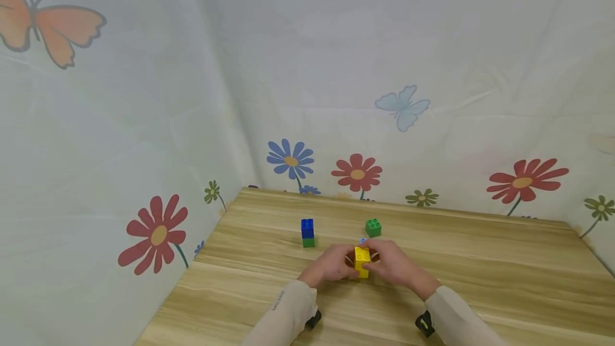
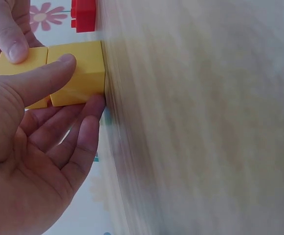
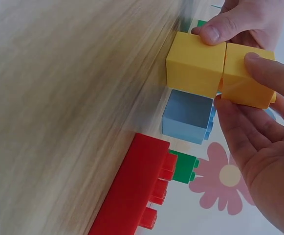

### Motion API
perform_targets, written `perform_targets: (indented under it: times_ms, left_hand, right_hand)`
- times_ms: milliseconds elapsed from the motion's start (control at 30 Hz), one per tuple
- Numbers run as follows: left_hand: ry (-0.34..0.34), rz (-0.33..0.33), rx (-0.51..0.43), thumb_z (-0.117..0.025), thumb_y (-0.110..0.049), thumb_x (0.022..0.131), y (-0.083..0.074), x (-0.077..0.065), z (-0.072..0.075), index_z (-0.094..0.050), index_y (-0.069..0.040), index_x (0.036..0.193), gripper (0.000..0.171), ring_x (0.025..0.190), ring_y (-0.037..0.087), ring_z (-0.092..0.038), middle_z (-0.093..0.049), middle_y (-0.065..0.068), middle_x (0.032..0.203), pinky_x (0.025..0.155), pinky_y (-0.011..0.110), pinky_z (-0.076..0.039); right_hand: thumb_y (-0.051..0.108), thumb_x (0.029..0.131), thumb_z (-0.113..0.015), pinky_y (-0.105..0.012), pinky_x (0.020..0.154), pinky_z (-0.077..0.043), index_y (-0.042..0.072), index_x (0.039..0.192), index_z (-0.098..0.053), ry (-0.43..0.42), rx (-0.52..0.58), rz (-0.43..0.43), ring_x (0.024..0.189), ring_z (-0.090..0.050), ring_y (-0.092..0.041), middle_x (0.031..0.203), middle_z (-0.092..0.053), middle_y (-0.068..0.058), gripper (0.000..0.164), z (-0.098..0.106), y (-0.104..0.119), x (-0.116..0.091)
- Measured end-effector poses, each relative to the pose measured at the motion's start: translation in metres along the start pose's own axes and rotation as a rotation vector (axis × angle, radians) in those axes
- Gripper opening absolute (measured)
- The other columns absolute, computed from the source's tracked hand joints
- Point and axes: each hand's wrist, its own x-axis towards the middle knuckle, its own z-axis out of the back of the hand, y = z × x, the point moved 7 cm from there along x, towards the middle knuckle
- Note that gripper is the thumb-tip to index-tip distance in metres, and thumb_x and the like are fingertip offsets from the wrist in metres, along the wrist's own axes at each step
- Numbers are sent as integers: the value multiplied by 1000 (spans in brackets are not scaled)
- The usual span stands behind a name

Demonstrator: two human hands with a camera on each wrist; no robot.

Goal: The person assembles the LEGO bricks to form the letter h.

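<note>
Two yellow bricks stand one on the other on the wooden table, between my hands. My left hand (image 1: 333, 264) pinches the lower yellow brick (image 2: 80, 71) between thumb and fingers. The upper yellow brick (image 3: 247, 78) is in the grip of my right hand (image 1: 395, 264). A narrow gap shows between the two along one side in the right wrist view. Close beside the lower one is a light blue brick (image 3: 188, 116), mostly covered by my right hand in the head view. A long red brick (image 3: 132, 188) lies farther right in the right wrist view.
A dark blue brick (image 1: 307, 227) sits on a green brick (image 1: 308, 242) to the left. Another green brick (image 1: 373, 228) lies behind my hands. A flower-printed cloth (image 1: 307, 68) hangs past the back edge of the table (image 1: 480, 260).
</note>
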Motion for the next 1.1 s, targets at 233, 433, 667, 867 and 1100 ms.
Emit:
perform_targets:
  times_ms: [233, 433, 667, 867, 1100]
  left_hand:
    - [6, 4, -15, -77, -12, 79, -1, 0, 1, -63, -14, 105, 29, 79, 5, -57, -62, -9, 91, 73, 21, -49]
    - [16, 11, 0, -77, -13, 79, 1, 2, 1, -64, -15, 106, 30, 79, 5, -57, -62, -10, 92, 74, 21, -49]
    - [19, -12, 24, -78, -13, 79, 0, 4, 1, -64, -16, 106, 31, 80, 4, -57, -62, -10, 92, 76, 21, -49]
    - [19, 0, 21, -77, -13, 80, -1, 3, 2, -63, -16, 107, 31, 80, 4, -57, -62, -10, 93, 76, 21, -49]
    - [25, -8, 20, -77, -13, 80, -3, 2, 3, -63, -15, 108, 31, 80, 4, -57, -62, -10, 93, 77, 21, -49]
  right_hand:
    - [15, 83, -74, -29, 77, -53, 10, 114, -63, -1, -17, 22, 88, -59, -14, 107, -61, -1, 34, 2, 2, 0]
    - [16, 81, -75, -29, 77, -53, 11, 113, -64, -24, -26, 18, 90, -61, -14, 107, -63, -1, 34, 2, -1, 0]
    - [14, 81, -76, -30, 76, -54, 8, 113, -64, -6, 5, 29, 90, -63, -16, 107, -64, -3, 34, 2, -3, 3]
    - [16, 81, -76, -28, 77, -53, 10, 112, -65, 11, 15, 10, 90, -62, -14, 107, -64, -1, 33, 3, -3, 4]
    - [14, 81, -75, -28, 77, -53, 11, 110, -65, 35, 21, 0, 90, -62, -13, 105, -64, 1, 31, 4, -2, 5]
